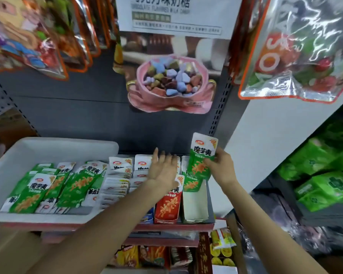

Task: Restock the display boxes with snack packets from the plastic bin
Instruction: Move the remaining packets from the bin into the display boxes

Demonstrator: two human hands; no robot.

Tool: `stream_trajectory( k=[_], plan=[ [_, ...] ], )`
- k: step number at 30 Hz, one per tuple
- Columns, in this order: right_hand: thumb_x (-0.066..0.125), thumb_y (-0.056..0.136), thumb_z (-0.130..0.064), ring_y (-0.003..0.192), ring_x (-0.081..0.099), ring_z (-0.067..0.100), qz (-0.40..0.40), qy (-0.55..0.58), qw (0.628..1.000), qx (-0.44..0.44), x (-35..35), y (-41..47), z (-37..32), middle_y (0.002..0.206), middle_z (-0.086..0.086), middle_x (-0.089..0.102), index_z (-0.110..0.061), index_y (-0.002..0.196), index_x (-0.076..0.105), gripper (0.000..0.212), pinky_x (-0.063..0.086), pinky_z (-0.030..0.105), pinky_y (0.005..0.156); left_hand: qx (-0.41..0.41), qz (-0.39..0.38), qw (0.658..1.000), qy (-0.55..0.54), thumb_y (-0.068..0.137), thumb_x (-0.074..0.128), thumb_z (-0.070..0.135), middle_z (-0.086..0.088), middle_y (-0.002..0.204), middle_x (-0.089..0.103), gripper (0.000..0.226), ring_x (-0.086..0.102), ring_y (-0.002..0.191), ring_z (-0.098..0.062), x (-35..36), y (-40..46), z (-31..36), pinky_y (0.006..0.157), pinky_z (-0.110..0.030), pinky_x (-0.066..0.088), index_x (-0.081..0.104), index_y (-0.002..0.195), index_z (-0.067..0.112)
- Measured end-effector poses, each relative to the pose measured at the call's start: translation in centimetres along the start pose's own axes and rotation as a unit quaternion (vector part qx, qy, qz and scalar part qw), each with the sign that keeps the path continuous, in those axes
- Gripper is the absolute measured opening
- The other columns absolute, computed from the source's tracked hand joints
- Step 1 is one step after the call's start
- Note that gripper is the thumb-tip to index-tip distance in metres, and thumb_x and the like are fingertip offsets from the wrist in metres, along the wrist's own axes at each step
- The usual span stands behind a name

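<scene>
Where the arms reach: since both arms come up from the bottom of the view, they sit nearest, and both stretch toward the white cardboard display box (pixel 195 202).
Landmark: that box stands on the shelf, open at the top, mostly bare inside, with only a few green packets at its back end.
Left hand: the left hand (pixel 162 171) is just left of the box, fingers straight and spread, holding nothing, resting over the packed rows beside it.
Right hand: the right hand (pixel 221 167) is just above the back of the box and pinches a green and white foil snack packet (pixel 201 157) by its lower right side.
Key spot: the packet stands tall, its long side up and down, right over the box, so I think it only has to go straight down; the right hand is the nearer one.
Packet look: white top, green bottom, orange strands drawn on it, flat and thin.
Red box: a red display box (pixel 166 208) touches the white one on its left.
Bin: the white plastic bin (pixel 53 147), well left of the box, holds many more green packets.
Far back: a picture of a pink bowl of candy (pixel 170 82) hangs above and behind the box.
</scene>
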State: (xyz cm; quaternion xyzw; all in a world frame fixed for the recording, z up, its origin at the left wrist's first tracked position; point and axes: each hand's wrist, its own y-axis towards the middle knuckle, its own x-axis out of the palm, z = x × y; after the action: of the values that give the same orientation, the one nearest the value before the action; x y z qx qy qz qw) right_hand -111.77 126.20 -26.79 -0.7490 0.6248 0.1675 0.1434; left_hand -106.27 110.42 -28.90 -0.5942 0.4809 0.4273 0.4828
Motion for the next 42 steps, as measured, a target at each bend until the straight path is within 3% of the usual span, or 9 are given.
stream_trajectory(
  k=[6, 10, 14, 18, 23, 27, 31, 38, 42],
  plan=[
    [0.062, 0.073, 0.007, 0.087, 0.064, 0.025, -0.091, -0.123, 0.988, -0.017, 1.5, 0.8, 2.1, 0.100, 0.010, 0.070, -0.005, 0.104, 0.063, 0.033, 0.052, 0.035, 0.078, 0.014, 0.004, 1.000, -0.022, 0.081, 0.062, 0.055, -0.012, 0.151, 0.027, 0.092, 0.026, 0.139, -0.028, 0.2, 0.5, -0.4, 0.119, -0.040, 0.006, 0.021, 0.147, 0.006],
    [0.058, 0.077, 0.003, 0.088, 0.059, 0.025, -0.123, -0.227, 0.964, -0.063, 1.9, 0.5, 3.2, 0.097, 0.003, 0.063, -0.014, 0.104, 0.056, 0.033, 0.044, 0.029, 0.069, 0.021, 0.020, 0.999, -0.028, 0.080, 0.062, 0.056, -0.011, 0.150, 0.029, 0.090, 0.027, 0.138, -0.027, 0.4, 0.3, -0.7, 0.119, -0.039, 0.006, 0.024, 0.146, 0.007],
    [0.052, 0.084, -0.001, 0.103, 0.055, 0.027, -0.114, -0.349, 0.917, -0.153, 2.1, 0.4, 3.5, 0.113, 0.005, 0.059, -0.014, 0.108, 0.061, 0.029, 0.048, 0.034, 0.074, 0.030, 0.033, 0.998, -0.042, 0.079, 0.063, 0.055, -0.010, 0.149, 0.031, 0.088, 0.029, 0.137, -0.026, 0.5, 0.2, -1.0, 0.118, -0.038, 0.009, 0.027, 0.145, 0.009],
    [0.059, 0.077, 0.003, 0.097, 0.055, 0.034, -0.060, -0.394, 0.889, -0.224, 2.6, 0.4, 3.4, 0.103, 0.013, 0.060, -0.007, 0.103, 0.065, 0.029, 0.050, 0.040, 0.074, 0.042, 0.055, 0.996, -0.051, 0.083, 0.061, 0.049, -0.008, 0.150, 0.029, 0.081, 0.024, 0.139, -0.025, 0.6, -0.1, -1.3, 0.118, -0.036, 0.007, 0.027, 0.146, 0.011],
    [0.065, 0.076, 0.000, 0.096, 0.055, 0.033, -0.047, -0.359, 0.901, -0.238, 4.0, -0.1, 1.8, 0.103, 0.011, 0.060, -0.009, 0.104, 0.066, 0.029, 0.050, 0.041, 0.079, 0.051, 0.164, 0.974, -0.149, 0.089, 0.054, 0.031, -0.003, 0.142, 0.040, 0.054, 0.027, 0.137, -0.019, 0.5, -1.7, -2.2, 0.117, -0.030, 0.005, 0.039, 0.139, 0.016],
    [0.052, 0.084, 0.002, 0.099, 0.055, 0.027, -0.089, -0.256, 0.932, -0.241, 6.8, -0.9, -1.8, 0.109, 0.011, 0.060, -0.007, 0.110, 0.063, 0.029, 0.040, 0.028, 0.085, -0.018, 0.272, 0.932, -0.240, 0.084, 0.058, 0.019, -0.006, 0.119, 0.061, 0.037, 0.051, 0.115, -0.024, 1.0, -3.8, -5.0, 0.100, -0.035, 0.037, 0.059, 0.120, 0.012],
    [0.049, 0.089, -0.001, 0.097, 0.059, 0.023, -0.134, -0.171, 0.947, -0.237, 11.3, -2.3, -6.0, 0.110, 0.010, 0.061, -0.007, 0.111, 0.063, 0.027, 0.046, 0.033, 0.088, -0.117, 0.310, 0.893, -0.305, 0.083, 0.048, 0.022, -0.007, 0.104, 0.065, 0.033, 0.056, 0.099, -0.026, 2.0, -6.2, -10.3, 0.086, -0.037, 0.045, 0.063, 0.110, 0.010],
    [0.045, 0.089, 0.001, 0.100, 0.058, 0.031, -0.236, -0.170, 0.923, -0.252, 23.2, -5.4, -11.3, 0.110, 0.018, 0.061, 0.001, 0.110, 0.060, 0.026, 0.046, 0.042, 0.086, -0.239, 0.209, 0.859, -0.402, 0.085, 0.061, 0.007, -0.014, 0.108, 0.065, 0.025, 0.059, 0.101, -0.031, 7.7, -10.2, -21.2, 0.088, -0.039, 0.049, 0.064, 0.109, 0.005],
    [0.052, 0.089, -0.008, 0.112, 0.054, 0.031, -0.296, -0.249, 0.906, -0.170, 30.5, -6.2, -11.4, 0.125, 0.015, 0.055, -0.005, 0.126, 0.051, 0.037, 0.045, 0.034, 0.090, -0.280, 0.077, 0.846, -0.446, 0.085, 0.063, 0.010, -0.010, 0.094, 0.064, 0.011, 0.062, 0.089, -0.028, 10.5, -11.2, -25.6, 0.069, -0.032, 0.047, 0.062, 0.094, 0.005]
  ],
)
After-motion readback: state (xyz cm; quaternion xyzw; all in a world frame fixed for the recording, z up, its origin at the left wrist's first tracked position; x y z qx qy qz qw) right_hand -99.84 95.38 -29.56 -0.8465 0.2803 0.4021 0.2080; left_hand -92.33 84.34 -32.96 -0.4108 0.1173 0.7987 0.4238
